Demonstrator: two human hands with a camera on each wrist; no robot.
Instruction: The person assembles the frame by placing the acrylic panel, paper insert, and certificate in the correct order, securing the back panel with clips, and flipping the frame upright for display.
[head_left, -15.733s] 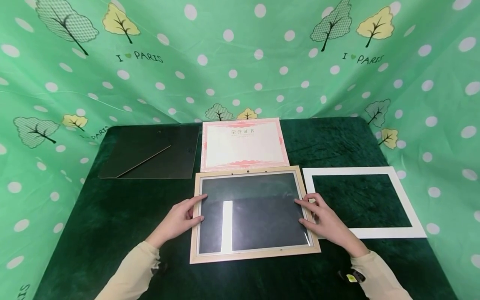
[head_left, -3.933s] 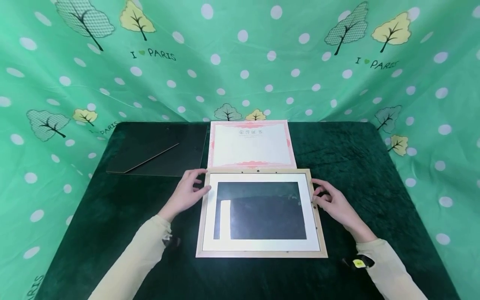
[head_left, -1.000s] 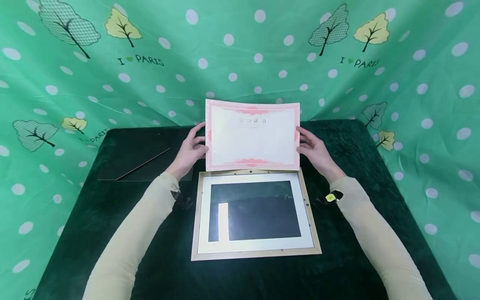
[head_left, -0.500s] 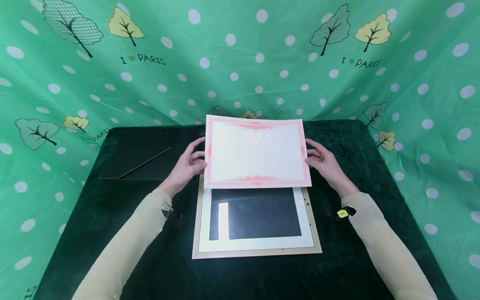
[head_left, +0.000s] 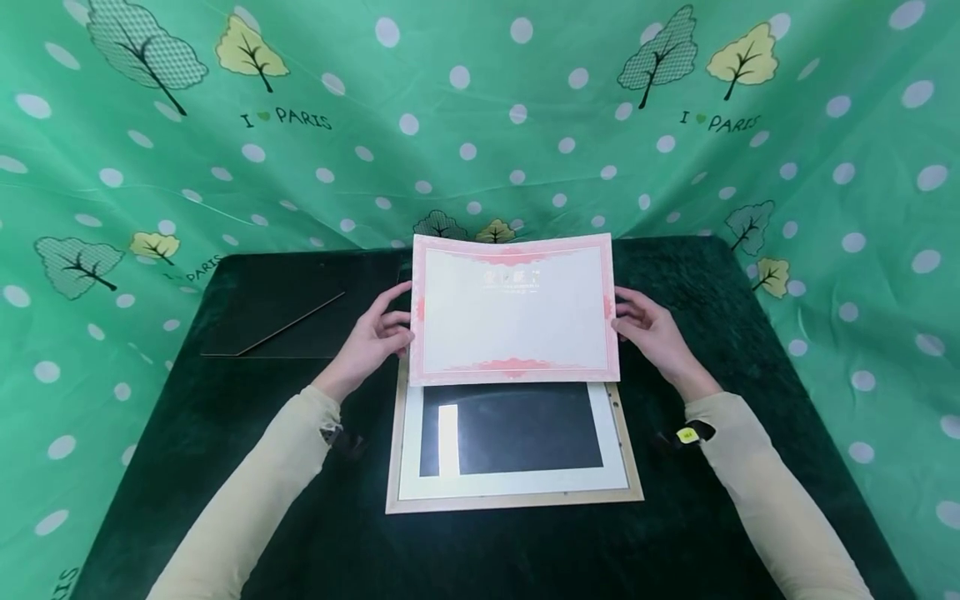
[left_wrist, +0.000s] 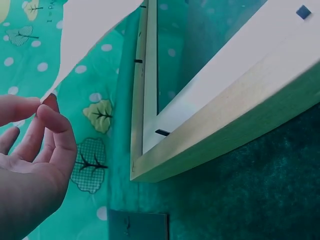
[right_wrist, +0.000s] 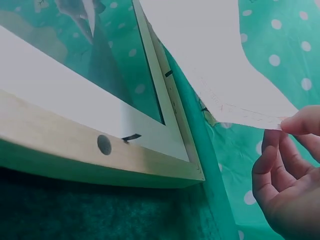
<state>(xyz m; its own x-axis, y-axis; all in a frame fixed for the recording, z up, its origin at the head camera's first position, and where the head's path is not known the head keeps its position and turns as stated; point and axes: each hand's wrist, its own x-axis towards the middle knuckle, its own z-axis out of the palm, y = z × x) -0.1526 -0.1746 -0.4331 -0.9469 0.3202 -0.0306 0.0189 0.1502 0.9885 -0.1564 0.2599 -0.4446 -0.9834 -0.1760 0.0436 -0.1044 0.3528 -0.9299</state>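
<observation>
A pink-bordered certificate [head_left: 517, 325] is held up between both hands, bowed slightly, its lower edge overlapping the far part of the picture frame [head_left: 393, 467] in the head view. My left hand [head_left: 366, 340] pinches its left edge between thumb and fingers; the left wrist view shows the paper [left_wrist: 90, 35] in that pinch. On the opposite side my right hand [head_left: 660, 337] pinches the right edge, seen closely as a paper corner [right_wrist: 225, 100] in the right wrist view. Face down, the light wooden frame holds a white mat [head_left: 525, 483] over clear glazing [head_left: 517, 433].
At the back left lies a dark backing board [head_left: 247, 308] with a thin stand strip [head_left: 292, 323] on it. Small dark tabs [left_wrist: 162, 132] stick out along the frame's inner edge. A green dotted curtain [head_left: 480, 125] surrounds the dark green cloth-covered table [head_left: 712, 292].
Since the earliest frame, the white mat has gone from the right side into the frame. The certificate has been lifted from the table, then lowered and brought nearer over the frame's far part.
</observation>
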